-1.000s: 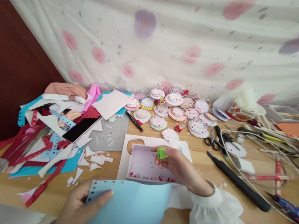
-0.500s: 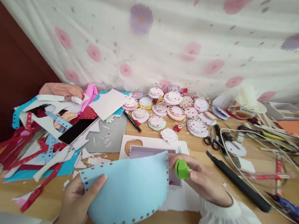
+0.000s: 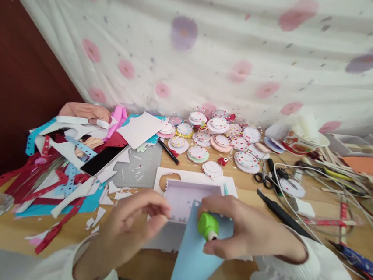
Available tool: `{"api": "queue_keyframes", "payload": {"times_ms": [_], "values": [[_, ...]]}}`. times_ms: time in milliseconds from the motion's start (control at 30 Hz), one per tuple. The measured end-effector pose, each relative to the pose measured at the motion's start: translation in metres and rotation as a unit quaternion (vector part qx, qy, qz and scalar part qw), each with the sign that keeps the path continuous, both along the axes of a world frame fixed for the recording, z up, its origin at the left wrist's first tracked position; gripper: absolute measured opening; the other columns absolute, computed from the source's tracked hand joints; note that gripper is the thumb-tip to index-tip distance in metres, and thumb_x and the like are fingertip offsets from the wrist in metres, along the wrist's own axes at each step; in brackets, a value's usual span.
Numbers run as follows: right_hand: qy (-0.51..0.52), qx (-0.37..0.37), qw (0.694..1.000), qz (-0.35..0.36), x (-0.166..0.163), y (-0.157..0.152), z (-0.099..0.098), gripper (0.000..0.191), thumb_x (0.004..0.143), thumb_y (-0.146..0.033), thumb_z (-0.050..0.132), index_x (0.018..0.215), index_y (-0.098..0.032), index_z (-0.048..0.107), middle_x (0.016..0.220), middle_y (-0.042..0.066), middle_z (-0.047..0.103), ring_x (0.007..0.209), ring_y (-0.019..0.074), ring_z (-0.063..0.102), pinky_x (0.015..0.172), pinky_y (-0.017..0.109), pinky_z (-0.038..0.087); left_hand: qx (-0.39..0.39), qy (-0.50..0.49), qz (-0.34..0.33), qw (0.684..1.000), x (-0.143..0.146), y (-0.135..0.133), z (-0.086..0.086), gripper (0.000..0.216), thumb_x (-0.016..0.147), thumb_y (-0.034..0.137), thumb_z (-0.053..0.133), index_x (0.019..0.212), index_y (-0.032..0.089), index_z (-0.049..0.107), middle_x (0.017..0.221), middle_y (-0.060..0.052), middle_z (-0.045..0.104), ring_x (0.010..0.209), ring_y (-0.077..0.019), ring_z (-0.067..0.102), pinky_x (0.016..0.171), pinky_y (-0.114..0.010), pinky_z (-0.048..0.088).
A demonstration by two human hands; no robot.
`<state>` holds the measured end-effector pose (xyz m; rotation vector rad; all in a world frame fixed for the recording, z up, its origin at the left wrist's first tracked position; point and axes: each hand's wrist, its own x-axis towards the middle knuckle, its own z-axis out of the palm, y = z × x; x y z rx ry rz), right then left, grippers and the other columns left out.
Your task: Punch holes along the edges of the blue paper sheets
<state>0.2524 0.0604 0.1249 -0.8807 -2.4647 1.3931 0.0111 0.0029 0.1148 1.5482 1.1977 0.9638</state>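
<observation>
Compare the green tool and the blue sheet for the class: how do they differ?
Colour: the green tool is bright green, while the blue sheet is pale blue.
Size: the green tool is small enough to sit between finger and thumb; the blue sheet is much larger.
Shape: the green tool is chunky and rounded, whereas the blue sheet is thin.
Shared: both are at the right hand.

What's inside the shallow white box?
A few small blue bits on the box floor. The blue sheet and right hand, which holds a green punch, cover its near right part; anything there can't be seen.
</observation>
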Motion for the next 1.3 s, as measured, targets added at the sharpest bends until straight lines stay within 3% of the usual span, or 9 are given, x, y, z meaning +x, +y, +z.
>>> {"api": "queue_keyframes", "payload": {"times_ms": [167, 333, 467, 600, 700, 767, 933, 1100, 1300], "values": [[-0.062, 0.086, 0.994, -0.004, -0.027, -0.009, -0.006, 0.024, 0.065, -0.038, 0.074, 0.072, -0.017, 0.062, 0.057, -0.006, 0.052, 0.049, 0.0067, 0.040, 0.046, 0.020, 0.025, -0.153, -0.042, -0.066, 0.985, 0.043, 0.003, -0.007, 0.019, 0.076, 0.028, 0.067, 0.076, 0.018, 0.052, 0.070, 0.003, 0.056, 0.065, -0.0105, 0.055, 0.059, -0.020, 0.045], [-0.050, 0.104, 0.992, -0.044, -0.023, -0.011, -0.023, 0.046, 0.061, -0.062, 0.072, 0.073, -0.018, 0.062, 0.058, -0.003, 0.055, 0.050, 0.0097, 0.044, 0.048, 0.023, 0.026, -0.271, -0.235, -0.076, 0.930, 0.037, 0.006, -0.030, 0.026, 0.076, 0.030, 0.070, 0.091, 0.019, 0.051, 0.073, 0.004, 0.058, 0.063, -0.0089, 0.058, 0.059, -0.019, 0.048], [0.051, 0.061, 0.995, -0.066, -0.001, -0.004, -0.027, 0.020, 0.090, -0.039, 0.051, 0.094, -0.021, 0.060, 0.087, 0.004, 0.064, 0.073, 0.0156, 0.055, 0.064, 0.026, 0.040, -0.328, -0.343, -0.009, 0.880, 0.019, 0.012, -0.034, 0.033, 0.083, 0.036, 0.064, 0.109, 0.017, 0.055, 0.080, -0.003, 0.066, 0.071, -0.0109, 0.065, 0.065, -0.018, 0.052], [0.183, -0.087, 0.973, -0.108, 0.010, 0.003, -0.041, 0.022, 0.090, -0.034, 0.055, 0.109, -0.024, 0.049, 0.094, 0.004, 0.059, 0.077, 0.0140, 0.054, 0.063, 0.024, 0.043, -0.347, -0.408, 0.045, 0.843, 0.009, 0.021, -0.041, 0.026, 0.080, 0.034, 0.070, 0.091, 0.012, 0.060, 0.085, -0.006, 0.068, 0.073, -0.0093, 0.066, 0.069, -0.014, 0.053], [0.254, -0.238, 0.932, -0.102, 0.000, 0.007, -0.062, 0.047, 0.082, -0.035, 0.066, 0.119, -0.026, 0.038, 0.083, -0.002, 0.055, 0.063, 0.0091, 0.050, 0.053, 0.019, 0.038, -0.337, -0.398, 0.054, 0.851, 0.007, 0.030, -0.047, 0.025, 0.081, 0.035, 0.068, 0.088, 0.012, 0.060, 0.082, -0.006, 0.068, 0.069, -0.0088, 0.065, 0.065, -0.014, 0.054], [0.246, -0.279, 0.922, -0.106, -0.011, 0.009, -0.075, 0.048, 0.078, -0.036, 0.070, 0.114, -0.023, 0.042, 0.078, -0.004, 0.053, 0.060, 0.0076, 0.047, 0.051, 0.018, 0.036, -0.321, -0.372, 0.053, 0.870, 0.008, 0.036, -0.048, 0.026, 0.082, 0.036, 0.066, 0.092, 0.013, 0.060, 0.083, -0.006, 0.068, 0.073, -0.0112, 0.066, 0.066, -0.016, 0.054], [0.215, -0.259, 0.933, -0.127, -0.022, 0.013, -0.088, 0.034, 0.076, -0.045, 0.069, 0.072, -0.016, 0.052, 0.064, -0.006, 0.045, 0.056, 0.0065, 0.039, 0.051, 0.019, 0.032, -0.297, -0.270, 0.029, 0.915, 0.012, 0.046, -0.046, 0.029, 0.087, 0.039, 0.060, 0.105, 0.017, 0.061, 0.086, -0.004, 0.067, 0.077, -0.0128, 0.065, 0.068, -0.019, 0.052], [0.182, -0.286, 0.933, -0.123, -0.015, 0.013, -0.085, 0.043, 0.084, -0.054, 0.054, 0.067, -0.015, 0.050, 0.058, -0.006, 0.040, 0.049, 0.0053, 0.033, 0.043, 0.019, 0.026, -0.311, -0.242, 0.027, 0.919, 0.015, 0.049, -0.045, 0.027, 0.085, 0.041, 0.060, 0.098, 0.017, 0.063, 0.088, -0.003, 0.063, 0.075, -0.0117, 0.062, 0.070, -0.021, 0.051], [0.178, -0.291, 0.931, -0.129, -0.015, 0.012, -0.084, 0.044, 0.083, -0.054, 0.056, 0.062, -0.016, 0.046, 0.054, -0.007, 0.036, 0.046, 0.0047, 0.029, 0.040, 0.019, 0.022, -0.324, -0.196, -0.001, 0.925, 0.022, 0.052, -0.041, 0.029, 0.080, 0.040, 0.066, 0.096, 0.017, 0.064, 0.081, -0.001, 0.061, 0.071, -0.0115, 0.058, 0.063, -0.020, 0.047]]}}
